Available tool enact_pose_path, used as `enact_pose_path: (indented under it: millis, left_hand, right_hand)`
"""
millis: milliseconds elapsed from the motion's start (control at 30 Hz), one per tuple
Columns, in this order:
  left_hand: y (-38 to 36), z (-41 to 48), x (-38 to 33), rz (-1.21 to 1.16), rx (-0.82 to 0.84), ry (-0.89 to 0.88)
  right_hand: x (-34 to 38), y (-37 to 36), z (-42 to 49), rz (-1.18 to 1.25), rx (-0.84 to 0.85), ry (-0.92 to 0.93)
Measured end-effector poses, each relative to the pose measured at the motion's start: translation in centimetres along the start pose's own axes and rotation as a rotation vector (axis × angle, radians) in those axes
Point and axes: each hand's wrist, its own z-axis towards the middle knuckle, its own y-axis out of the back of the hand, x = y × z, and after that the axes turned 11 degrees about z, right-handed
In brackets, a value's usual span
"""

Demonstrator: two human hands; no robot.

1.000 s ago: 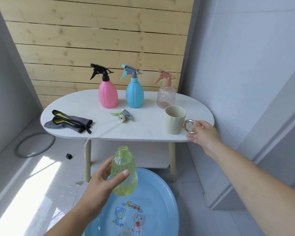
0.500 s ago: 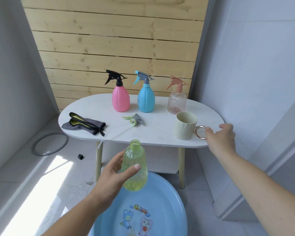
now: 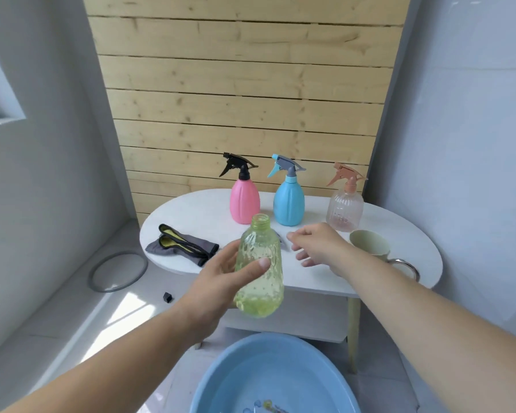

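Note:
My left hand grips a clear green bottle with no cap, upright in front of the white oval table, with a little liquid at its bottom. My right hand hovers over the table just right of the bottle, fingers loosely spread and empty. The green spray head that lay on the table is mostly hidden behind the bottle and my right hand. A cream mug with a metal ring handle stands at the table's right front, apart from my hand.
Pink, blue and clear spray bottles stand in a row at the table's back. A grey and yellow cloth lies at its left. A blue basin holding water sits on the floor below. A grey ring lies on the floor at left.
My right hand left the mug's handle and moved left over the table toward the green bottle. My left hand raised the bottle higher. The view tilted up.

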Motion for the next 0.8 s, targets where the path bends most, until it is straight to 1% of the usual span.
enact_pose_path:
  millis: [133,300,367,467,567,633,733,800]
  left_hand:
    - [1.2,1.2,0.1,-0.010,-0.011,-0.001]
    - [2.2,2.2,0.7,-0.016,-0.032,-0.003]
    - [2.6,2.5,1.0,-0.023,-0.031,-0.001]
    - [2.6,2.8,1.0,-0.020,-0.028,-0.006]
    - [2.7,3.0,0.9,-0.006,-0.032,-0.016]
    - [2.7,3.1,0.9,0.001,-0.036,-0.022]
    - [2.6,3.4,0.8,0.005,-0.041,-0.029]
    - [2.3,3.7,0.7,0.002,-0.050,-0.030]
  right_hand:
    - [0.4,-3.1,5.3,-0.206,-0.072,-0.086]
    - [0.5,-5.3,8.7,-0.352,-0.083,-0.222]
    - [0.2,-5.8,9.8,-0.319,-0.101,-0.244]
    - [-0.3,-6.2,10.9,-0.132,-0.075,-0.249]
    - [-0.9,-6.1,11.2,0.047,-0.077,-0.207]
    - [-1.1,-5.8,10.9,0.109,-0.073,-0.140]
    - [0.0,-4.4,8.8,0.127,-0.110,0.017]
    - [1.8,-2.8,7.2,0.193,-0.156,0.150]
